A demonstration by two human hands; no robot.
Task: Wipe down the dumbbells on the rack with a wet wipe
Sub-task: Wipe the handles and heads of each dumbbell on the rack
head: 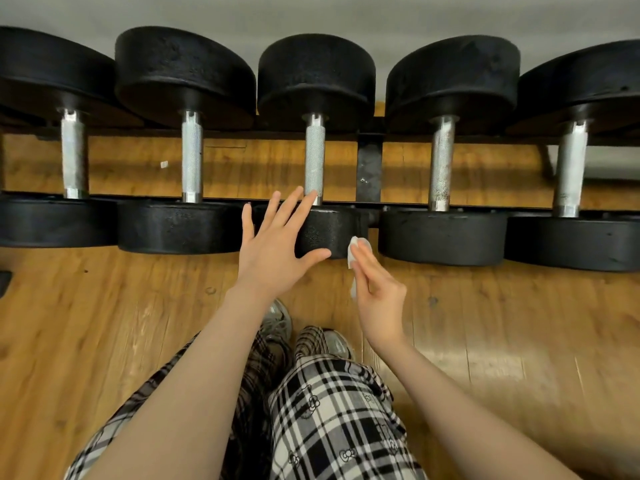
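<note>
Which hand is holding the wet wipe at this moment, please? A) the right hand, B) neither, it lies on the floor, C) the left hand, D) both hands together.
A: the white wet wipe is pinched in the fingers of the right hand by the near head of the middle dumbbell, while the left hand lies open and flat on that head.

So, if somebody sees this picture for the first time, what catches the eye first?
First the row of black dumbbells on the rack, across the top. Then the hands at the middle one: the left hand lies open on its near head, and the right hand pinches a white wipe beside it.
</note>
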